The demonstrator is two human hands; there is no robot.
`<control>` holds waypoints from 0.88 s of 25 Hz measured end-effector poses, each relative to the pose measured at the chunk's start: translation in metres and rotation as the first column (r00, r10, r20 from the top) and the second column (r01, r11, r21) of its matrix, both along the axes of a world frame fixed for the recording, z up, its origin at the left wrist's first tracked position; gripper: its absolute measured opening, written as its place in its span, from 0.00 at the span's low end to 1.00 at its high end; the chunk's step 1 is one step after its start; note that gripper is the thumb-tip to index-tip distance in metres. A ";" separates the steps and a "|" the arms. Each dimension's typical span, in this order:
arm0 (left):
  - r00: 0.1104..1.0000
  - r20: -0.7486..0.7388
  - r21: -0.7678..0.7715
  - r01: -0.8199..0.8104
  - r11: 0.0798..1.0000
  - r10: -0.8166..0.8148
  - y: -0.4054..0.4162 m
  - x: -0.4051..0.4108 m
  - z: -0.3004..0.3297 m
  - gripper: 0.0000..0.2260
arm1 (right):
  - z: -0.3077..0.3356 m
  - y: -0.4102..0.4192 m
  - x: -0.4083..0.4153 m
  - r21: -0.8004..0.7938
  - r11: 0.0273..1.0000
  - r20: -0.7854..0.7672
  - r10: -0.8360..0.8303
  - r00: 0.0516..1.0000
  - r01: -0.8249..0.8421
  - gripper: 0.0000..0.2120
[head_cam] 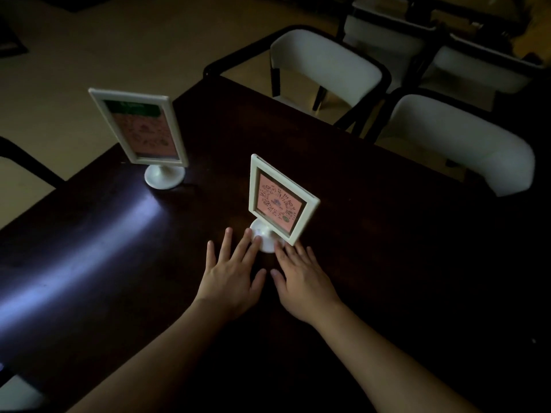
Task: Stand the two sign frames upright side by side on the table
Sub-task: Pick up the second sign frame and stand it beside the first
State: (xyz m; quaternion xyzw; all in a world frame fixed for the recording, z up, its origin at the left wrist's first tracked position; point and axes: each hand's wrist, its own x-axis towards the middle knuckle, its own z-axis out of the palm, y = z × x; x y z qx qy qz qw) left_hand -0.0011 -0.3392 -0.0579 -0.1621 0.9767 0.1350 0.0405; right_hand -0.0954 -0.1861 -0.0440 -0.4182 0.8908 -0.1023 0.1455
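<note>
Dim light. Near sign frame (280, 201) stands upright on its round base, mid dark table (372, 234). Far sign frame (140, 129) upright near the table's left edge, well apart from the first. Left hand (231, 272) open, fingers spread, fingertips on the near base. Right hand (302, 278) open, flat; fingertips at the frame's lower edge, contact probable but unclear. White chairs (453, 144) beyond.
</note>
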 end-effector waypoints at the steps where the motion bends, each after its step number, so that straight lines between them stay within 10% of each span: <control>1: 1.000 -0.006 0.000 -0.010 1.000 0.010 -0.008 0.001 0.000 0.33 | 0.000 -0.008 0.001 -0.004 1.000 -0.004 0.007 1.000 -0.007 0.30; 22: 0.994 -0.070 0.030 -0.078 0.996 0.080 -0.133 0.003 0.000 0.32 | -0.004 -0.147 0.004 -0.001 1.000 -0.063 -0.007 0.998 0.007 0.28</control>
